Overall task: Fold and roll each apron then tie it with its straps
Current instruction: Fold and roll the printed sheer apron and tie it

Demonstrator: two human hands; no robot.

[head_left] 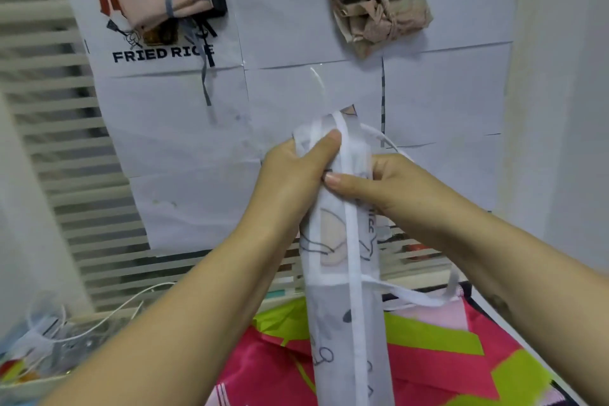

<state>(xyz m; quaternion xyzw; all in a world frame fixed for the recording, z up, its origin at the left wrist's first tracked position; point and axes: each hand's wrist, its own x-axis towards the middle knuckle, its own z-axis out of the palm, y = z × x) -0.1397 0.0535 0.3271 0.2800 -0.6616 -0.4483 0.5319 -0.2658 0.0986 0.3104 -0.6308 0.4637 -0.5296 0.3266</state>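
From the head view, I am holding the folded white apron [326, 306] as a long narrow strip. Its long axis is running from my lap straight away from me, towards the paper-covered worktop [296, 26]. Both hands are meeting at the far end of that strip. My left hand [296, 171] is gripping the strip's left edge, with the thumb lying across the top. My right hand [379, 181] is curling round the right edge just nearer me, its thumb pressing onto the cloth. So my fingers [324, 145] are closed on the apron at its far end, and the whole unrolled length is lying on my side of them.

I am judging that rolling should start at this far end and travel back along the axis towards me. Both hands are equally close to that end.

One white strap [354, 241] is lying along the strip's middle. A side strap [415, 298] is trailing off to the strip's right, above the pink and green cloth [445, 356] beneath the near end. I am thinking it could get caught in the roll.

Beyond the far end, a tied pink apron roll [161, 0] is sitting to the left and a beige and dark bundle [385, 13] to the right.
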